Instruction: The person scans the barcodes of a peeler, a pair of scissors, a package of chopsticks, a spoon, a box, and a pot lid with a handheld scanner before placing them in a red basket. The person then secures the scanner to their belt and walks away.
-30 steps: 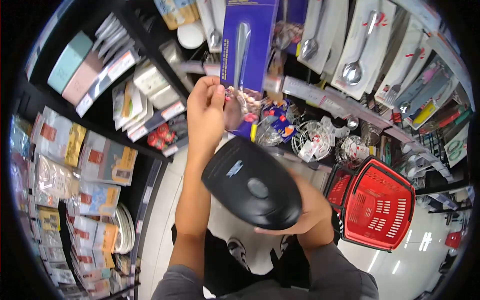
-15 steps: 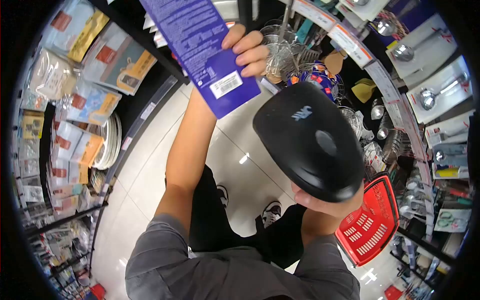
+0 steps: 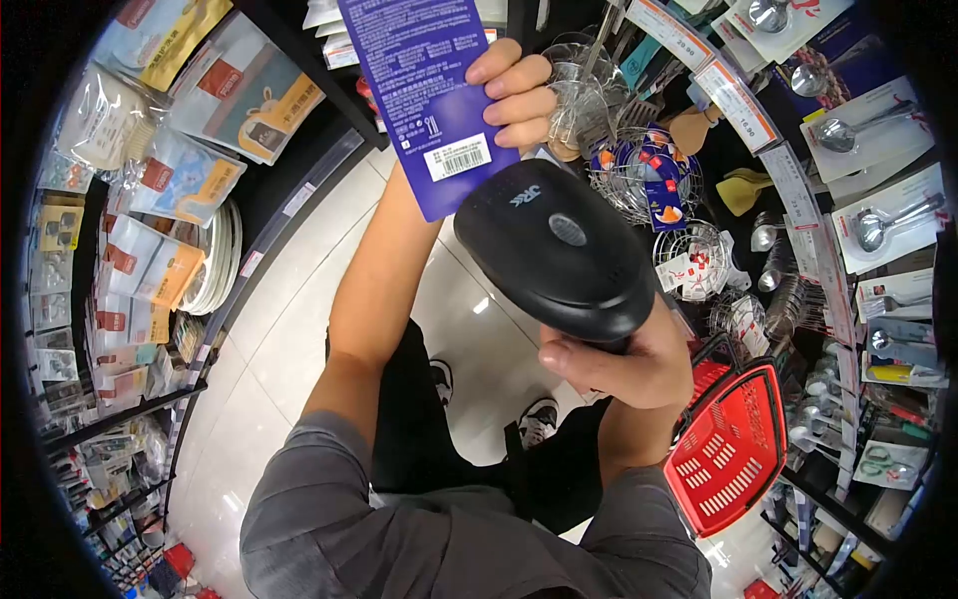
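Note:
My left hand [image 3: 517, 92] grips the right edge of a purple card-like package [image 3: 419, 110], its fingers wrapped over the front. Small print and a white barcode label [image 3: 458, 157] face me. A black handheld scanner [image 3: 559, 250] is in my right hand [image 3: 639, 364], with the fingers closed round its handle below the head. The scanner's front end lies close to the package's lower right corner and partly overlaps it in view. Whether the two touch, I cannot tell.
Shelves of packaged goods [image 3: 239, 100] curve along the left, with stacked white plates [image 3: 220, 260]. Wire baskets and utensils [image 3: 639, 180] hang at the right behind price labels [image 3: 733, 100]. A red shopping basket [image 3: 728, 449] is at the lower right, beside my right forearm.
The scanner in my right hand has moved left and up, nearer the barcode label. The package has shifted slightly up and right in view, and more of my right hand shows.

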`<state>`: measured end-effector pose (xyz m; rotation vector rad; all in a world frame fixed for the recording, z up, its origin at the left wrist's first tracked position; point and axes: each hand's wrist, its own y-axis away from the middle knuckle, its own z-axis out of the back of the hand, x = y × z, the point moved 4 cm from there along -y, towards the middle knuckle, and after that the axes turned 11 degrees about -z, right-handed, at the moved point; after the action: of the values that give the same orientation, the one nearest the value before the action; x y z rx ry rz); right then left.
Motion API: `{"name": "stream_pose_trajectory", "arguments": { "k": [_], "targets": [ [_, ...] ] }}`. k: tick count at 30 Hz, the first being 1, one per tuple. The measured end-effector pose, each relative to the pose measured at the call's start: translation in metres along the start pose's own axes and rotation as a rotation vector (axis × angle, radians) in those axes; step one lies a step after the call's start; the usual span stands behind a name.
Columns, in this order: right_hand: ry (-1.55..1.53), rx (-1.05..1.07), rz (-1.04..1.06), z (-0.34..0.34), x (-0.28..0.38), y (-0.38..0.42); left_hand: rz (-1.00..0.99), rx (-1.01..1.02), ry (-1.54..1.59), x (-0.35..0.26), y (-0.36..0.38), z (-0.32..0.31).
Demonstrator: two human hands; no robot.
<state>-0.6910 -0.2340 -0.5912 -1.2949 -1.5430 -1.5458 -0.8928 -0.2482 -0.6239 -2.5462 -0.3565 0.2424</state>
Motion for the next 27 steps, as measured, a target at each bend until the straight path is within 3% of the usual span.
{"name": "stream_pose_trajectory", "arguments": {
  "k": [3, 6, 8, 9, 10, 11, 12, 14, 16, 22, 27],
  "targets": [
    [-0.047, -0.011, 0.066, 0.0, -0.001, -0.003, 0.009, -0.063, -0.011, 0.002, 0.0, 0.006],
    [0.188, 0.09, 0.4, 0.003, 0.011, -0.002, -0.021, 0.01, -0.201, -0.003, -0.007, 0.029],
    [0.285, 0.109, 0.496, 0.003, 0.013, 0.005, -0.138, -0.451, -0.674, 0.002, 0.0, 0.03],
    [0.27, 0.128, 0.432, 0.002, 0.03, 0.017, -0.18, -0.444, -0.843, 0.007, -0.001, 0.024],
    [0.187, 0.192, 0.512, -0.003, 0.018, 0.012, -0.204, -0.554, -1.086, 0.012, -0.001, 0.018],
    [0.154, 0.235, 0.456, -0.004, 0.022, 0.017, -0.184, -0.524, -1.314, 0.012, 0.003, 0.018],
    [0.15, 0.244, 0.529, -0.004, 0.026, 0.022, -0.17, -0.496, -1.546, 0.011, 0.0, 0.022],
    [0.141, 0.241, 0.563, -0.003, 0.023, 0.029, -0.236, -0.388, -1.615, 0.034, -0.018, 0.017],
    [0.121, 0.206, 0.598, 0.001, 0.028, 0.036, -0.164, -0.333, -1.715, 0.055, -0.043, 0.008],
    [0.121, 0.144, 0.643, 0.013, 0.03, 0.053, -0.408, -0.207, -1.855, 0.108, -0.125, -0.017],
    [0.151, 0.128, 0.644, 0.019, 0.029, 0.062, -0.501, -0.181, -1.73, 0.132, -0.166, -0.028]
  ]
}}
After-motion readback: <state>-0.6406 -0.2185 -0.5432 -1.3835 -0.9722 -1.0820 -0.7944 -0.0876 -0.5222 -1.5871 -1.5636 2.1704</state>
